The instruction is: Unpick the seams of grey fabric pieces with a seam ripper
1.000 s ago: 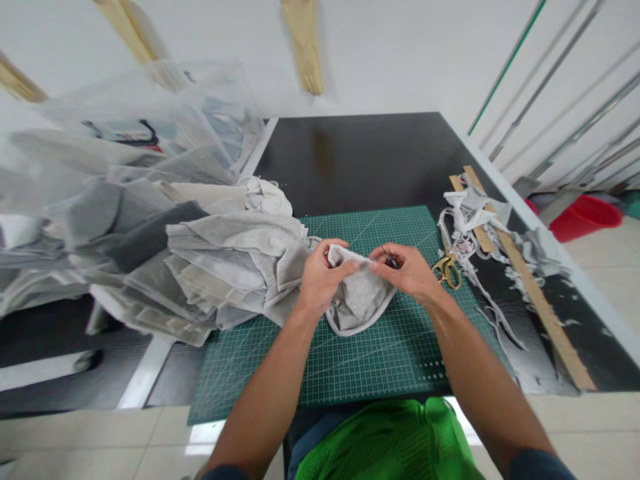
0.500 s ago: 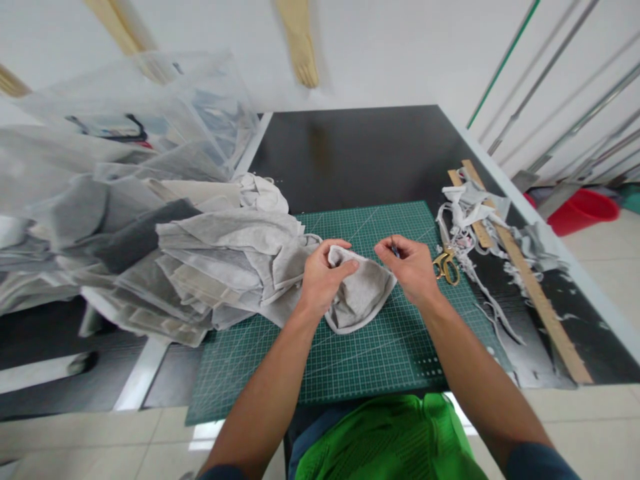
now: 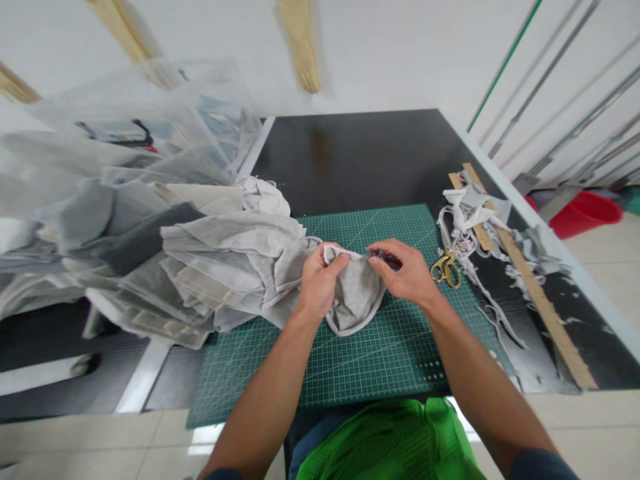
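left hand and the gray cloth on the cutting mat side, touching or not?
Touching: the head view shows the left hand gripping the gray cloth, thumb over its edge.

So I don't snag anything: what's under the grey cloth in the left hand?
The green mat shows around the lower edge of the grey cloth, which the left hand pinches near the top. Whatever lies directly beneath the cloth is covered.

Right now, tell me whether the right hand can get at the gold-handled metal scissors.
Probably yes: the gold-handled metal scissors lie close beside the right hand, with nothing seen between them. That hand holds a small dark tool, though, so it would likely have to set it down.
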`<action>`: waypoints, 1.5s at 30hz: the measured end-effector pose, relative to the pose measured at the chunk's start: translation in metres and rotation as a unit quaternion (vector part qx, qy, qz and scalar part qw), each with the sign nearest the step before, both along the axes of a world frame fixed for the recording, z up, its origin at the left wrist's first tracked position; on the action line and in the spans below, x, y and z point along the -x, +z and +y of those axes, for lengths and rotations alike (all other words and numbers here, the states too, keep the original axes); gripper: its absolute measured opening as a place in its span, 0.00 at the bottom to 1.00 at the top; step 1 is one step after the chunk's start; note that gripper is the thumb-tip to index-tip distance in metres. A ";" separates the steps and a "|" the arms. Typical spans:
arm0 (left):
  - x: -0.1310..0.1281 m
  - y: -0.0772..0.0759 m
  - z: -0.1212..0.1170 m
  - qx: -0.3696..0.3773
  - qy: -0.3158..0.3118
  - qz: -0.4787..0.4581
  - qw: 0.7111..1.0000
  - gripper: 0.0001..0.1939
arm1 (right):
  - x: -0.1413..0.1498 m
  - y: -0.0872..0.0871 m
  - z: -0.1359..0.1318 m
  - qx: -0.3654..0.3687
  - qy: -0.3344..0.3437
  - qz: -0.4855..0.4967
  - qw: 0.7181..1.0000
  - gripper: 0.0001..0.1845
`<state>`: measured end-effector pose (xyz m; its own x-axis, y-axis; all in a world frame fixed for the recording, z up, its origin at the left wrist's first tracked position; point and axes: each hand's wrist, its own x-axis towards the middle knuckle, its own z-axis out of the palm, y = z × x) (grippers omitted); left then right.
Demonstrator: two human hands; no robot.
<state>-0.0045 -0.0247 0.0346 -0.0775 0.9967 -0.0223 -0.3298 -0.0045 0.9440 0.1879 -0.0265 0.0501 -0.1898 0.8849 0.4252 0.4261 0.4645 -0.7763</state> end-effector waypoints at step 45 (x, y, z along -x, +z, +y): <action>-0.003 0.004 -0.007 -0.048 -0.038 0.091 0.994 0.15 | 0.011 0.004 -0.007 -0.040 -0.006 0.009 0.999 0.09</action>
